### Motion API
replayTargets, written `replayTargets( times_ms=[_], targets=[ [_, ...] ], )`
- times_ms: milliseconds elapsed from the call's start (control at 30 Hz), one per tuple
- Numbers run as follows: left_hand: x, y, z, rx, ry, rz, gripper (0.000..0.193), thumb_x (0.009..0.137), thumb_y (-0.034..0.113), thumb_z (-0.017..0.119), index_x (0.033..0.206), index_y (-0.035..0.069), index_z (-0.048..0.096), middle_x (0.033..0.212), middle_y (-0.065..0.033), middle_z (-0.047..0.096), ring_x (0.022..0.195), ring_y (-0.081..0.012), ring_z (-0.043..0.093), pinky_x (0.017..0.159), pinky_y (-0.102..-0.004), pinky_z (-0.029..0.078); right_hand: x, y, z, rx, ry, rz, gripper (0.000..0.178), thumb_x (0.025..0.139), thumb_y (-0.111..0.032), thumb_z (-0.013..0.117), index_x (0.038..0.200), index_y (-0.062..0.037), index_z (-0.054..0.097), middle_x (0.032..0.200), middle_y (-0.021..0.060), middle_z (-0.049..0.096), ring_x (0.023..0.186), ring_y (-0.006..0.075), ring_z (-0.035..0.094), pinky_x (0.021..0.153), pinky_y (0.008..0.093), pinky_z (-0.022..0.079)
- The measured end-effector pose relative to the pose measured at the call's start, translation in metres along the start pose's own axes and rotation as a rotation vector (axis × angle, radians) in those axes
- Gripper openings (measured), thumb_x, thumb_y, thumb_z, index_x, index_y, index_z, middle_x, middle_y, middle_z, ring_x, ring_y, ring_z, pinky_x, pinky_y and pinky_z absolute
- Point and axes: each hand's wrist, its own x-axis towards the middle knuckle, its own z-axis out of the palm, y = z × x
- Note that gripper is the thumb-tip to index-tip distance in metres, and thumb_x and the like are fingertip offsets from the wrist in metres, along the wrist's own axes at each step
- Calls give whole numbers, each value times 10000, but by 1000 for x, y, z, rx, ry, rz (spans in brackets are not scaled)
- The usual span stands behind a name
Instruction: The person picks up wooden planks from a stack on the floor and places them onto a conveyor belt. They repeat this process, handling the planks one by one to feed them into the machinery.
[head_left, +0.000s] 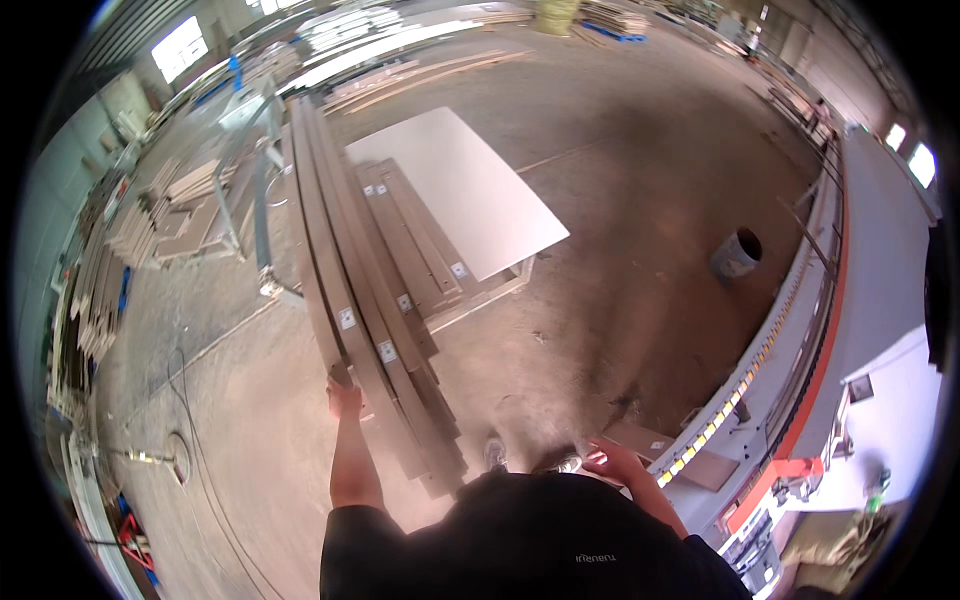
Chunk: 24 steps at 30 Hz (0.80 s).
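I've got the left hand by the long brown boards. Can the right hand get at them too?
Probably, by reaching across: the right hand is off to the right, but the long brown boards' near ends come close to the torso, and nothing visible blocks the way.

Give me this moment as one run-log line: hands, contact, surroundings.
left hand: at left edge of long brown boards, grip unclear | right hand: low beside body, grip unclear | right of boards: white panel

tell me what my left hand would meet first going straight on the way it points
Likely the leftmost long brown board, right at the fingertips of your left hand; they seem to touch it already, though depth is unclear.
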Motion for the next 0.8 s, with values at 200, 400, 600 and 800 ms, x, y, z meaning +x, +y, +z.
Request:
replayTargets(
  times_ms=[200,400,600,800],
  targets=[
    [10,-18,4,21,106,164,815,841,342,672,1550,95,357,1415,-170,564,1212,-333,638,1014,-495,530,-39,21,27,104,79,135,719,865,-508,760,1461,-168,546,1161,83,761,1088,288,722,966,401,546],
    [27,-27,24,-50,151,265,679,898,414,673,1444,41,514,1310,-177,661,1025,-351,725,792,-487,618,-31,38,46,200,-12,128,666,893,-494,734,1467,-215,542,1240,102,730,1127,324,699,974,429,538],
    [-15,13,42,-162,287,526,563,921,245,679,1417,16,544,1291,-179,639,1177,-335,628,967,-461,531,-26,25,38,83,-21,127,634,901,-551,666,1438,-226,576,1292,114,701,1217,349,644,1031,459,499],
    [-114,106,103,-539,-432,769,253,919,101,641,1149,2,676,993,-95,692,942,-199,669,877,-384,552,-40,22,41,74,23,154,566,919,-548,554,1377,-225,633,1326,120,681,1238,366,624,1049,475,483]
  ],
)
